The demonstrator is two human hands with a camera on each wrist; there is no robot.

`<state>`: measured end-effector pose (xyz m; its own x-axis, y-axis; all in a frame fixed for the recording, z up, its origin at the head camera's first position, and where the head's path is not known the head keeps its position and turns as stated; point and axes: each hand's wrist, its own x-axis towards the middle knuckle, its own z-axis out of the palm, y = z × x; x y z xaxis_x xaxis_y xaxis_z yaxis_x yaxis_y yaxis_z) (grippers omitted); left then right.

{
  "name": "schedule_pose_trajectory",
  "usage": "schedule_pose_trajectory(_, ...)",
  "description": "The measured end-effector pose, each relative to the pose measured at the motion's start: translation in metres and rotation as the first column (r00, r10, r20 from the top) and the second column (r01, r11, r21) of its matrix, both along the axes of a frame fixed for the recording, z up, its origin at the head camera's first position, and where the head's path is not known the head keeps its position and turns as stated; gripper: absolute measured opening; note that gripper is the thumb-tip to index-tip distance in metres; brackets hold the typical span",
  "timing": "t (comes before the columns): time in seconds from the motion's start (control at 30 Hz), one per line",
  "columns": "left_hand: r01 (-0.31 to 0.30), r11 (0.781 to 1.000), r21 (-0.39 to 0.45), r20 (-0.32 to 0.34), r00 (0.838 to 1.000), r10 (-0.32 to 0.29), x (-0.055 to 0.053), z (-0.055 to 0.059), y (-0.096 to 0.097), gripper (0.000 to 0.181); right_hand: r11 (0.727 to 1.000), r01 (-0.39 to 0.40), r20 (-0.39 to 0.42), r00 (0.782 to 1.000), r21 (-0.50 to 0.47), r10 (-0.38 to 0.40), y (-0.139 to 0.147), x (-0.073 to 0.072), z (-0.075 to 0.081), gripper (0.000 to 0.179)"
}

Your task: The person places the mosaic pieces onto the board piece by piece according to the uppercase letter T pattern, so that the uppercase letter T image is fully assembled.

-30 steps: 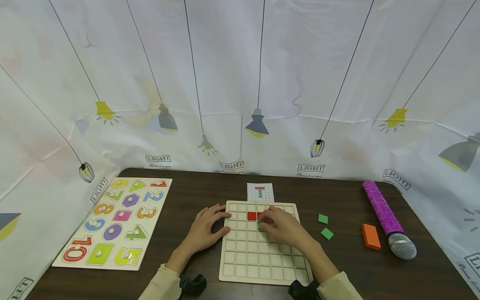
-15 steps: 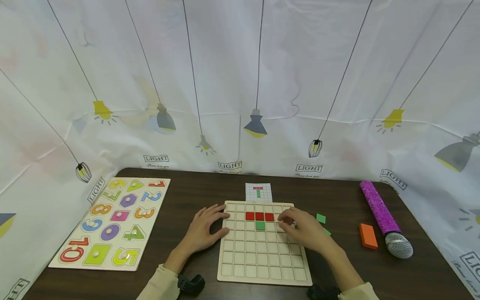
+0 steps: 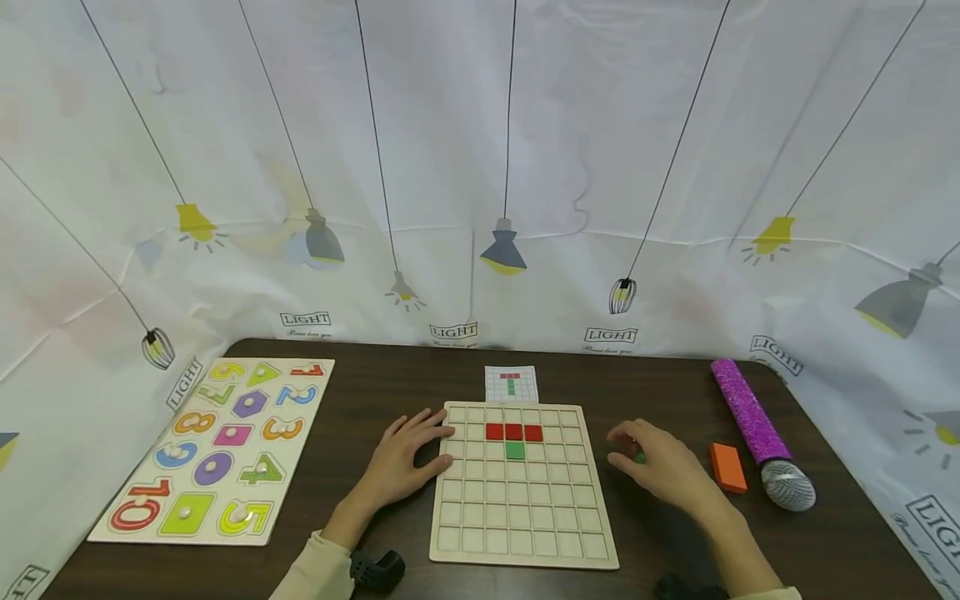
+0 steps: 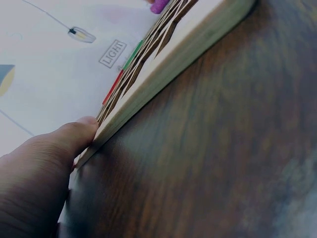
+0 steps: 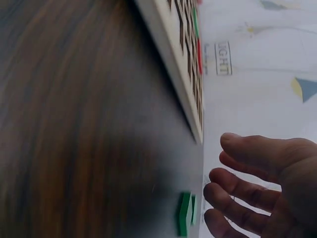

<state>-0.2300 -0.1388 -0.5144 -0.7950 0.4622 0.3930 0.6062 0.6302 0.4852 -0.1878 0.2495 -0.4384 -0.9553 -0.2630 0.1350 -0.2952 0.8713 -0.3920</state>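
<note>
Backdrop (image 3: 442,133) lettered "LIGHT", left hand (image 3: 401,467) spread, merely touching grid board (image 3: 519,518), right hand (image 3: 663,467) grip loosely parted, empty, near green tiles (image 5: 185,214)

Right hand (image 5: 297,191) — fingers loosely bent — near green tiles (image 5: 185,214)

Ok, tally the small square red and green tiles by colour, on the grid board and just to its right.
Red tiles, all on the grid board: 3
Green tiles, 1 on the grid board and 2 beside it near the right hand: 3
Total: 6
</note>
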Motion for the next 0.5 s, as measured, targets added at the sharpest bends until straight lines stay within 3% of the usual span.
schedule_pose_trajectory(0.5,0.000,1.000,0.006,-0.001,1.000,0.000,0.001,0.001,0.000,0.043,0.997,0.072,0.093,0.993,0.038,-0.075,0.026,0.006,-0.008,0.032)
